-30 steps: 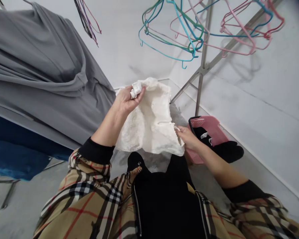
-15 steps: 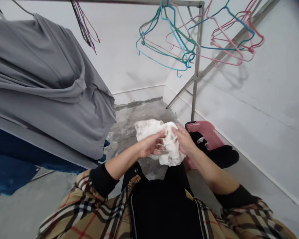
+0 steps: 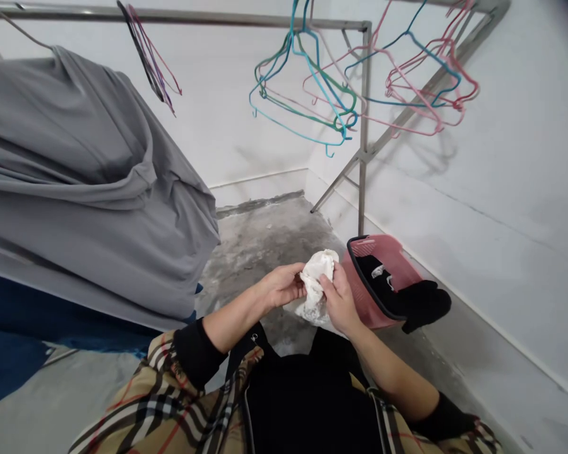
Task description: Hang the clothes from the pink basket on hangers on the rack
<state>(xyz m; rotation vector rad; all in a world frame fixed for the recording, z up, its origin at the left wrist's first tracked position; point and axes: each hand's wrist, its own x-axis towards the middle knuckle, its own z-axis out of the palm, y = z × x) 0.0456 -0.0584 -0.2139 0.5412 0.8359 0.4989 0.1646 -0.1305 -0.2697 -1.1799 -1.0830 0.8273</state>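
Note:
A small white lacy cloth (image 3: 318,271), bunched up, is held in front of my knees between both hands. Its lower part hangs down, thin and partly see-through. My left hand (image 3: 284,285) pinches the cloth's left edge between thumb and fingers. On the other side, my right hand (image 3: 341,299) grips it with the thumb lying over the front. What kind of garment it is, I cannot make out. Just right of my right hand stands a pink basket (image 3: 365,293) with black clothing (image 3: 419,302) in it, some draped over the rim.
A metal rack (image 3: 364,183) spans the back and right. Blue and green hangers (image 3: 307,120) and pink hangers (image 3: 416,120) hang from it. Grey cloth (image 3: 89,170) hangs at the left, above dark blue cloth (image 3: 9,340). White walls meet beyond the concrete floor (image 3: 265,233).
The white cloth has gone from spread out to a smaller bunch. My left fingers have closed on its edge, and my right hand has shifted slightly lower. The view has tilted a little.

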